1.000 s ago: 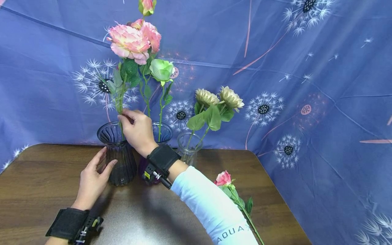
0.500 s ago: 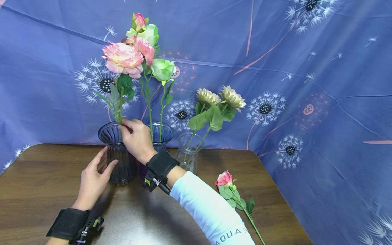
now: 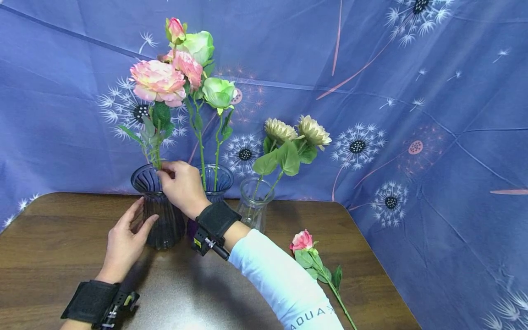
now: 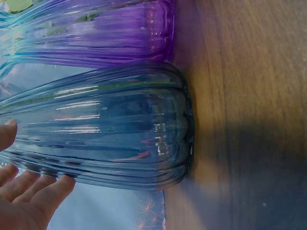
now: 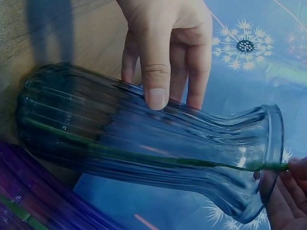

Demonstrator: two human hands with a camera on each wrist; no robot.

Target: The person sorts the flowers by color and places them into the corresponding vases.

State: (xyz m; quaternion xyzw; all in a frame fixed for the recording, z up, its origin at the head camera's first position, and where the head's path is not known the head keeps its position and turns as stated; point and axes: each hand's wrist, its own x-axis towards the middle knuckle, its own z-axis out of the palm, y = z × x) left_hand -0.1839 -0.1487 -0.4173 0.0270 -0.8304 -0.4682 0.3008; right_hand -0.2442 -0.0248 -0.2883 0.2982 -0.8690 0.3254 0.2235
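Note:
My right hand (image 3: 181,188) pinches the stem of an artificial pink peony (image 3: 158,82) at the mouth of the dark grey-blue ribbed glass vase (image 3: 162,224). In the right wrist view, the green stem (image 5: 144,158) runs down inside the vase almost to its base. On the vase's left side, my left hand (image 3: 125,245) rests with fairly straight fingers (image 4: 55,191) along the glass and the thumb in front. Behind my right hand stands a blue-and-purple vase (image 4: 110,33) with green roses (image 3: 218,94), partly hidden in the head view.
A clear glass vase (image 3: 253,211) with two cream flowers (image 3: 311,130) stands to the right. A pink rose (image 3: 302,240) lies on the wooden table (image 3: 198,293), near its right edge. A blue printed cloth (image 3: 445,169) hangs behind the table.
My right hand has moved down and the peony stem has sunk deeper into the vase. The pink blooms have dropped and shifted left, uncovering a green rose behind. My left hand stays in place.

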